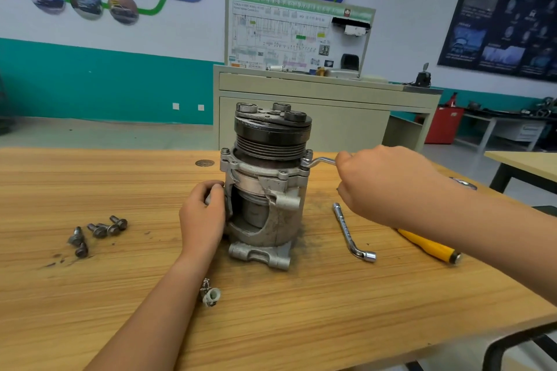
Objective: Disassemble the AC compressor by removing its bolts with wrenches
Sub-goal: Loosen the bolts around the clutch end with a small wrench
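The AC compressor (265, 190) stands upright in the middle of the wooden table (271, 310), black pulley on top, grey cut-away housing below. My left hand (202, 217) grips the housing's left side. My right hand (388, 184) holds the handle of a bent metal wrench (319, 161), whose head sits on a bolt at the flange's right edge. Several removed bolts (99, 232) lie loose on the table to the left.
An L-shaped socket wrench (351, 233) lies right of the compressor, with a yellow-handled tool (431, 247) beyond it under my right forearm. A small grey fitting (210, 294) lies near the front. A training cabinet (316, 99) stands behind the table.
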{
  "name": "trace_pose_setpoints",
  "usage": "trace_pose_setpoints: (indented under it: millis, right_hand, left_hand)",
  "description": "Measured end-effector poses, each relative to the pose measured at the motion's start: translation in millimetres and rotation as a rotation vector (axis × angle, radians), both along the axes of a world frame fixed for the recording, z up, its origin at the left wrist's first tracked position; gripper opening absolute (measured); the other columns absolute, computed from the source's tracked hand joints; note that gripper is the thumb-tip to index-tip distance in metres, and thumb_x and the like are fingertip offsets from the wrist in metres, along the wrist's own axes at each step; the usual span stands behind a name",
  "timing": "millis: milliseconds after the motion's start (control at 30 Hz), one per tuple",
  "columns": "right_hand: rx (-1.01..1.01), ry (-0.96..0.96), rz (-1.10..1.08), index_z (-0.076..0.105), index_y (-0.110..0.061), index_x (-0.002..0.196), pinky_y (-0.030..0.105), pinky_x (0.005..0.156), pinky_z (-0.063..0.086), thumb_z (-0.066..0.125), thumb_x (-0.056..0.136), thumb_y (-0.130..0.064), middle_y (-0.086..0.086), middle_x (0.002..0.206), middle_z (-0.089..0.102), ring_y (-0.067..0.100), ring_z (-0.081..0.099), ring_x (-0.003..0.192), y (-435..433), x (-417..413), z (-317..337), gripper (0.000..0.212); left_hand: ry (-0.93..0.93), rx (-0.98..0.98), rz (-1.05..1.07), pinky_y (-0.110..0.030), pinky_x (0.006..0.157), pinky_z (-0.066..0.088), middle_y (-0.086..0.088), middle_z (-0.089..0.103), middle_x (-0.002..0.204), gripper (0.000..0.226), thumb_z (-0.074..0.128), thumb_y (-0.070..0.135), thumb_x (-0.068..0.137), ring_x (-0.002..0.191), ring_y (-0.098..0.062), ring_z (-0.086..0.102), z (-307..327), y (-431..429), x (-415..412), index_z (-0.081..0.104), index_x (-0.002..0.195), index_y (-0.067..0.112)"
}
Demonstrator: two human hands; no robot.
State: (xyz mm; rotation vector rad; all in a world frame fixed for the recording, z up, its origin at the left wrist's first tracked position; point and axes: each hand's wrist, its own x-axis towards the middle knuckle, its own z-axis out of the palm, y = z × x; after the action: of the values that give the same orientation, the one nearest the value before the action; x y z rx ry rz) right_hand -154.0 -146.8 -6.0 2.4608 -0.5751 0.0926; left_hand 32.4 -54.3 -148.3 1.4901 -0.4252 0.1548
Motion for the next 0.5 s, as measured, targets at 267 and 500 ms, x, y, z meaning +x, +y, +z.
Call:
trace_pose_setpoints:
  millis: [267, 500]
  right_hand:
    - [-0.144, 0.088, 0.085, 0.044, -0.002, 0.124, 0.025, 0.038, 0.021, 0.041, 0.093, -0.003, 0.001, 0.060, 0.025, 0.015, 0.023, 0.045, 8, -3, 0, 0.031]
    - [-0.069, 0.044, 0.154, 0.041, -0.014, 0.118, 0.023, 0.042, 0.026, 0.033, 0.097, -0.017, -0.001, 0.064, 0.043, 0.010, 0.036, 0.050, -42, 5, 5, 0.023]
  left_hand:
    - [-0.008, 0.004, -0.002, -0.031, 0.071, 0.045, 0.012, 0.063, 0.084, 0.027, 0.046, 0.015, 0.093, 0.086, -0.013, 0.058, 1, 1, -2, 0.059, 0.079, 0.034]
    - [0.016, -0.006, -0.008, -0.042, 0.083, 0.050, 0.008, 0.065, 0.088, 0.022, 0.046, 0.015, 0.093, 0.092, -0.019, 0.060, 2, 1, -2, 0.063, 0.087, 0.026]
